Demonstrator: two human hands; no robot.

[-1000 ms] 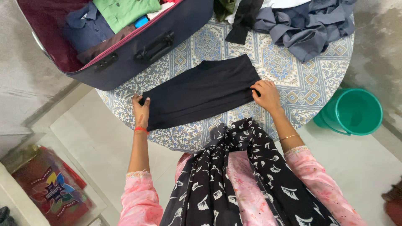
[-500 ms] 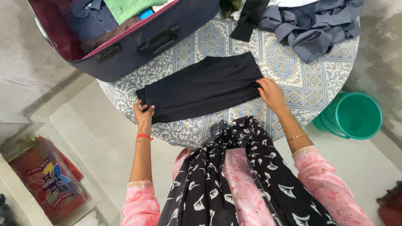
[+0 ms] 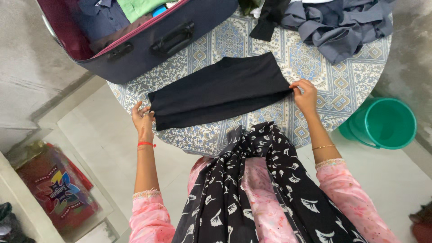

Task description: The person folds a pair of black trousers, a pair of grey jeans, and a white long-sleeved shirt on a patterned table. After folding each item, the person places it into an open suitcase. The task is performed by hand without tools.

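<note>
My left hand [image 3: 143, 118] pinches the near-left corner of the folded black garment [image 3: 219, 91], a soft, matte, long rectangle; my right hand [image 3: 306, 96] grips its right end between fingertips. The garment lies flat on the round table [image 3: 346, 85], whose cloth has a blue-and-tan tile pattern. Beyond the garment, to the left, stands an open dark suitcase [image 3: 148, 40]; to the right, crumpled grey clothes [image 3: 342, 27]. A green bucket [image 3: 389, 123] sits right of the garment, below the table.

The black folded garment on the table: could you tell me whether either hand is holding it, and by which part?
Both: left hand pinches the black garment at its left end, right hand at its right end.
</note>
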